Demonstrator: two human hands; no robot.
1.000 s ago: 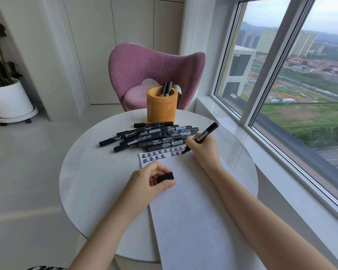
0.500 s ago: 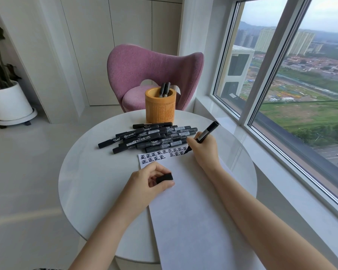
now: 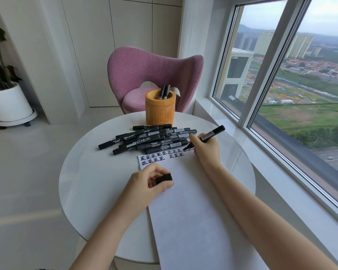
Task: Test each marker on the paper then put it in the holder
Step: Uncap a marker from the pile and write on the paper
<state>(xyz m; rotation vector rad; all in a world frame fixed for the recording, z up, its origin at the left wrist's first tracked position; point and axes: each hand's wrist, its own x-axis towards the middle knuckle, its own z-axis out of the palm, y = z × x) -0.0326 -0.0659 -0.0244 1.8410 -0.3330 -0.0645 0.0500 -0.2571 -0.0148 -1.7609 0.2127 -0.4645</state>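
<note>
The right hand (image 3: 205, 151) is clamped round a black uncapped marker (image 3: 210, 135), tip seemingly touching the far end of the long white paper sheet (image 3: 193, 201). The left hand (image 3: 144, 188) pinches its black cap (image 3: 164, 178). The heap of black markers (image 3: 150, 140) lies just beside the nib; a slip could ink them or roll them off the round white surface (image 3: 90, 172).

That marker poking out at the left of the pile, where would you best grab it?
Probably by its free left end, pinched from above across the barrel. The marker lies flat on the table, and its right end is crowded by the pile.
</note>
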